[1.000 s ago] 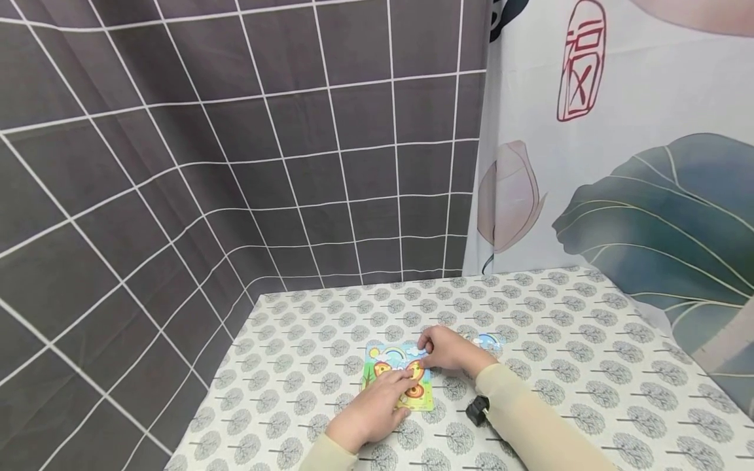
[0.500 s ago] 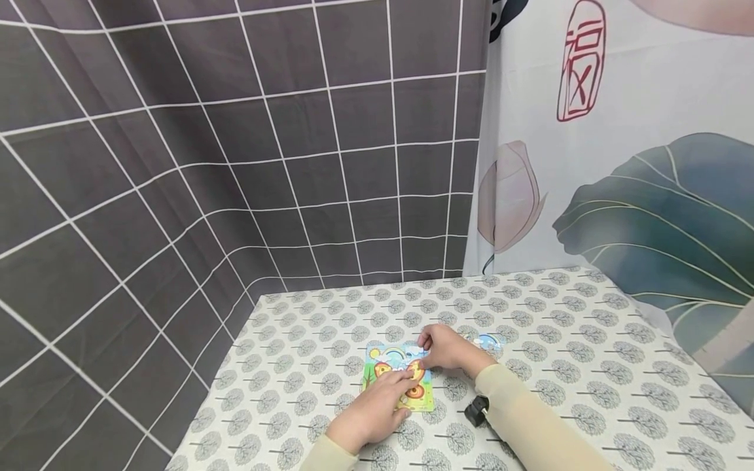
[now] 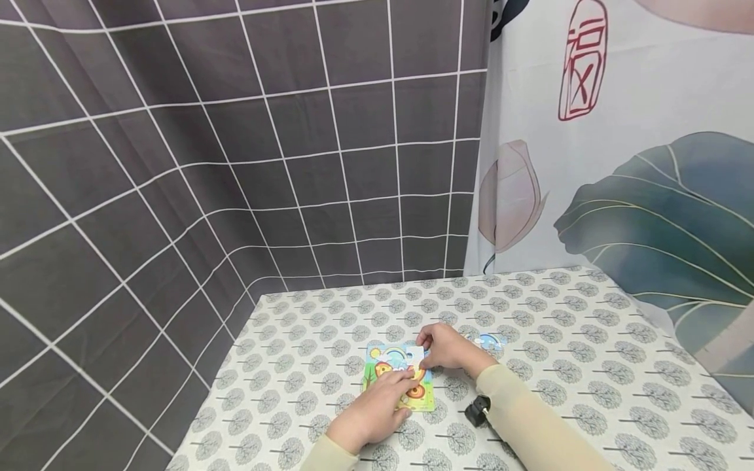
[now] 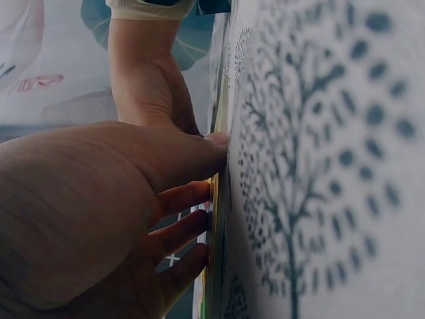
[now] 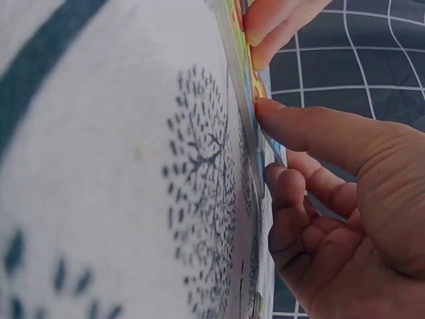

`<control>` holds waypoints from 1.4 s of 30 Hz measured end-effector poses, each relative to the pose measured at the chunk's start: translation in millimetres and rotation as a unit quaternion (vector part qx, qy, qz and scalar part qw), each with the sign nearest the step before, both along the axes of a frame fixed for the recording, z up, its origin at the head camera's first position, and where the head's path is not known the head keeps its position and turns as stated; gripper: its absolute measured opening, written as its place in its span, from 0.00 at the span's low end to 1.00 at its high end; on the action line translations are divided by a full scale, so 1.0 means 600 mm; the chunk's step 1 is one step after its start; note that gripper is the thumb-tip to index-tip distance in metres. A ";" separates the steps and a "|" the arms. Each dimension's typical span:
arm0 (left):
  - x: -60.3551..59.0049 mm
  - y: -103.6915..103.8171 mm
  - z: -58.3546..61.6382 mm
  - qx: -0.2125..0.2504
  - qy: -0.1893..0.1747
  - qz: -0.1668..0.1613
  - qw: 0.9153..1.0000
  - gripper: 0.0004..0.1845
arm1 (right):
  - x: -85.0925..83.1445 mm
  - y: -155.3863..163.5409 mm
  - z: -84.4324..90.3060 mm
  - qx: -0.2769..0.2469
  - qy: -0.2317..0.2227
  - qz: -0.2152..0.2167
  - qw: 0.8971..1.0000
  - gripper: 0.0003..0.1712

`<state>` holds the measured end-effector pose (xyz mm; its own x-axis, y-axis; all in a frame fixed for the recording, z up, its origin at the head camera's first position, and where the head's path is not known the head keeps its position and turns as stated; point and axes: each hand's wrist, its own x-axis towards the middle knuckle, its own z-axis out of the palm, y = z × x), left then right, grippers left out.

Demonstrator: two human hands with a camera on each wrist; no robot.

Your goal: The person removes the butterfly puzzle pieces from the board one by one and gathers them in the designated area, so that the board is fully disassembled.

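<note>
A colourful picture puzzle board (image 3: 383, 366) lies flat on the tree-patterned tablecloth (image 3: 589, 373). My left hand (image 3: 402, 383) rests on the board's near half, its fingers stretched out and pressing down; the left wrist view shows those fingers (image 4: 189, 196) against the board's edge (image 4: 214, 199). At the board's far right corner my right hand (image 3: 425, 350) pinches a puzzle piece (image 3: 415, 356) between thumb and fingers, its pale side tilted up. In the right wrist view the thumb (image 5: 292, 123) and curled fingers hold that piece (image 5: 277, 151) against the board (image 5: 240, 46).
A loose blue-and-white puzzle piece (image 3: 490, 340) lies on the cloth just right of my right hand. A black wrist camera (image 3: 478, 411) sits on my right forearm. A dark tiled wall (image 3: 177, 196) stands left and behind, a lotus-print curtain (image 3: 618, 163) to the right.
The right hand has shifted slightly left and tilted its piece up, so the pale side now shows over the board's corner. The left hand has stayed on the board.
</note>
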<state>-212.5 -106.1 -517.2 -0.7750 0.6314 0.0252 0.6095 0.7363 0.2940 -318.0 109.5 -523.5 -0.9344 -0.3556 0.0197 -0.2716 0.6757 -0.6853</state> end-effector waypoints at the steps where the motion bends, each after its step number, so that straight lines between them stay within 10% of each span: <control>1: 0.000 0.000 -0.001 0.000 -0.001 0.000 1.000 0.29 | 0.000 0.000 0.000 0.001 0.002 0.002 1.000 0.23; 42: -0.001 -0.003 -0.006 0.001 0.006 -0.002 1.000 0.29 | 0.020 0.064 0.019 0.041 0.041 -0.019 0.998 0.22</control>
